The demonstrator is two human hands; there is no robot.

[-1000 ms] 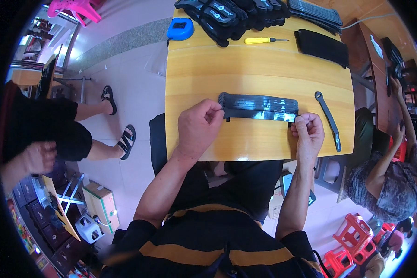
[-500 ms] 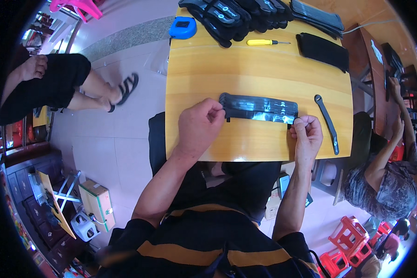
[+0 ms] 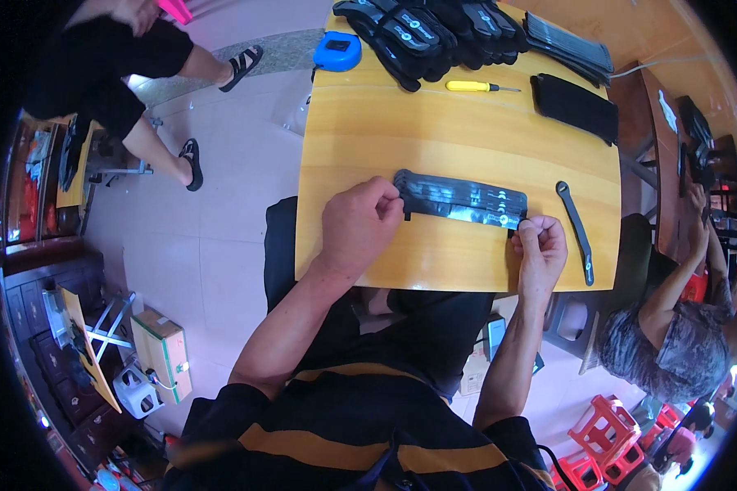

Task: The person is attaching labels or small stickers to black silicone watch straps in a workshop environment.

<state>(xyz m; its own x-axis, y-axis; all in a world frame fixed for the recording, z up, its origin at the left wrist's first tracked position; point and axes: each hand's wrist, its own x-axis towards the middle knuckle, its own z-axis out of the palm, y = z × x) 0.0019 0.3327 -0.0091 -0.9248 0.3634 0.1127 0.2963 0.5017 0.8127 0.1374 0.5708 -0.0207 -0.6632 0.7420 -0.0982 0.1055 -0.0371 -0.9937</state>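
Several flat black straps (image 3: 463, 199) lie side by side as a glossy band over the near part of the wooden table (image 3: 434, 262). My left hand (image 3: 357, 227) is closed in a pinch at their left end. At the right end, my right hand (image 3: 540, 244) pinches the lower corner between thumb and fingers. A single black strap (image 3: 576, 233) with a round hole at its far end rests on the table, just right of my right hand.
Along the far edge are a blue tape measure (image 3: 337, 51), bundled black straps (image 3: 413, 37), a yellow-handled screwdriver (image 3: 471, 86), a black pouch-like piece (image 3: 575, 108) and a stack of dark strips (image 3: 567, 42). One person (image 3: 663, 340) sits at right; another's legs (image 3: 160, 151) show at left.
Both my hands keep their pinch on the straps, which lie nearly as before. The person at left has shifted, with the feet now apart. The view has moved slightly.
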